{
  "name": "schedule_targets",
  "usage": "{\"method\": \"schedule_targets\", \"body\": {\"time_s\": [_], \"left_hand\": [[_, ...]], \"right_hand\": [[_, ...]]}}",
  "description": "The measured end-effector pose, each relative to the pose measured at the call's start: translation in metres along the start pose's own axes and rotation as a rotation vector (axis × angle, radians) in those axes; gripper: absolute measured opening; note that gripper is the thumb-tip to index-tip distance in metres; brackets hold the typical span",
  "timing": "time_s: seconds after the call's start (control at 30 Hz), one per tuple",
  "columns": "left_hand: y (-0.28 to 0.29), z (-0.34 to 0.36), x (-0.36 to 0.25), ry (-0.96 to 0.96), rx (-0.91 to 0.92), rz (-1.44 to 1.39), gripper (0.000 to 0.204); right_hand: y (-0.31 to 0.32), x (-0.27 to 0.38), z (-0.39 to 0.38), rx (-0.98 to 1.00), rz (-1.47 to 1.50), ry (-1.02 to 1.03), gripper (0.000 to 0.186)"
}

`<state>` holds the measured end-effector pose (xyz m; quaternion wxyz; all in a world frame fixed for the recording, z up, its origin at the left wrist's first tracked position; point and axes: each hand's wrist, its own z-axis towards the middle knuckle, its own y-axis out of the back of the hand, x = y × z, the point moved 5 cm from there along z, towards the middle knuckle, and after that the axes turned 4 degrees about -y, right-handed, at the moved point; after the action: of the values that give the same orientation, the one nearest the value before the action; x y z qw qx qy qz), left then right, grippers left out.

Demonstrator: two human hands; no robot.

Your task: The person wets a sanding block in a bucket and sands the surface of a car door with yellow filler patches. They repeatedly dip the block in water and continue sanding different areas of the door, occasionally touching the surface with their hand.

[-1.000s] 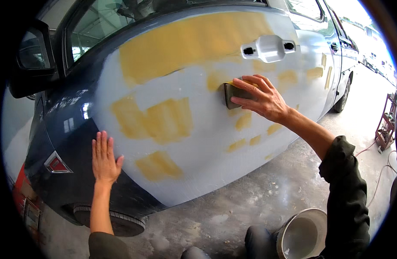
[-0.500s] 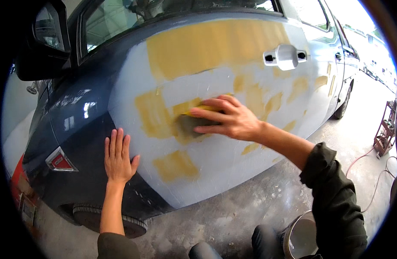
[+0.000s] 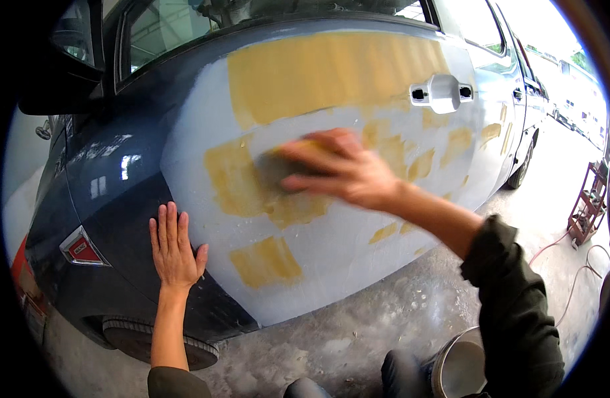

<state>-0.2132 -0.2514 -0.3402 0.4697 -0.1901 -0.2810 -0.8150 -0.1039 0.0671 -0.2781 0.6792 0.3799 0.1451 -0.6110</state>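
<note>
A dark blue car's front door (image 3: 358,249) fills the middle, its skin mostly pale grey with ochre-yellow filler patches (image 3: 331,73). My right hand (image 3: 348,169), blurred by motion, is closed on a sanding block (image 3: 271,171) with a dark grey face and a bit of yellow at its top. That block rests against the door beside the left-hand filler patches. My left hand (image 3: 175,255) lies flat with fingers stretched on the dark bodywork, just left of the grey area, holding nothing. At the upper right of the door is a grey handle recess (image 3: 444,96) with two dark holes.
A side mirror (image 3: 63,76) juts out at the upper left. Below it, a front tyre (image 3: 202,355) shows near the floor. By my right forearm stands a bucket (image 3: 439,375). A reddish rack (image 3: 587,205) and a hose (image 3: 569,298) are at the right.
My right hand has moved the sanding block up and left over the door. The whole view has shifted slightly; my left hand still lies flat on the bodywork.
</note>
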Motion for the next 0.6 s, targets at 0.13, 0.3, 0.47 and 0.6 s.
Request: {"method": "schedule_targets", "body": {"time_s": [0.13, 0.3, 0.47, 0.6], "left_hand": [[-0.007, 0.005, -0.002, -0.004, -0.023, 0.018, 0.07], [-0.01, 0.009, -0.01, -0.006, -0.044, 0.023, 0.068], [0.0, -0.003, 0.003, -0.007, 0.028, 0.054, 0.068], [-0.002, 0.006, 0.0, -0.008, -0.017, 0.047, 0.068]], "right_hand": [[0.011, -0.024, -0.029, -0.136, 0.008, -0.141, 0.057], [-0.005, 0.063, 0.092, -0.137, 0.052, 0.002, 0.046], [0.002, 0.001, 0.038, -0.053, -0.095, -0.048, 0.046], [0.016, -0.026, 0.0, -0.177, 0.043, -0.164, 0.041]]}}
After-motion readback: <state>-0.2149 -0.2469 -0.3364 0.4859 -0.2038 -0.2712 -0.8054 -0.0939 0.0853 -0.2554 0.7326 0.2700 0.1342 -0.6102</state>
